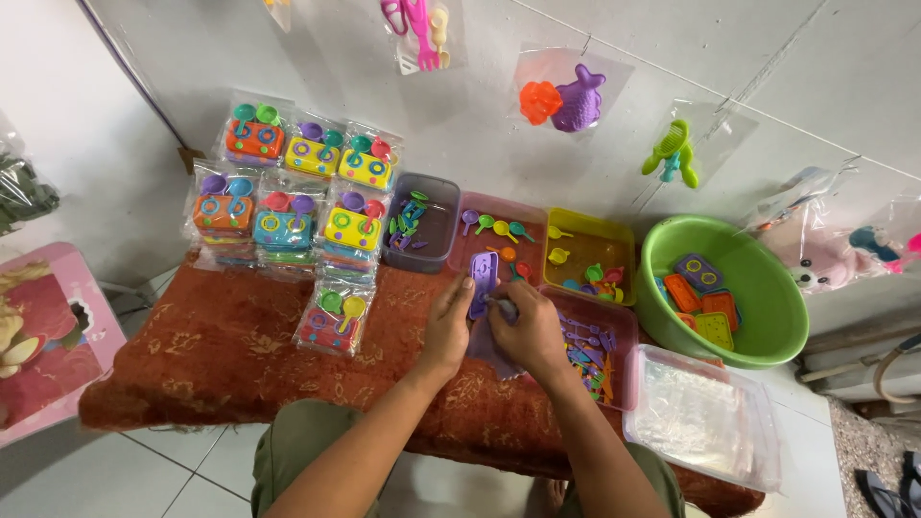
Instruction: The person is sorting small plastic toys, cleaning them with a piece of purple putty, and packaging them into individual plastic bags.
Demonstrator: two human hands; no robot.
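My left hand grips a purple plastic toy stove upright over the red patterned cloth. My right hand is beside it, fingers pinched at the stove's right side, over a small purple piece; what it pinches is too small to tell. Both hands sit in front of a pink tray with small spoons and pans.
Stacked bagged toy stove sets lie at the left. A grey tub, a yellow tray, a pink tray of small parts, a green basin and a clear box of bags surround the hands. Bagged toys hang on the wall.
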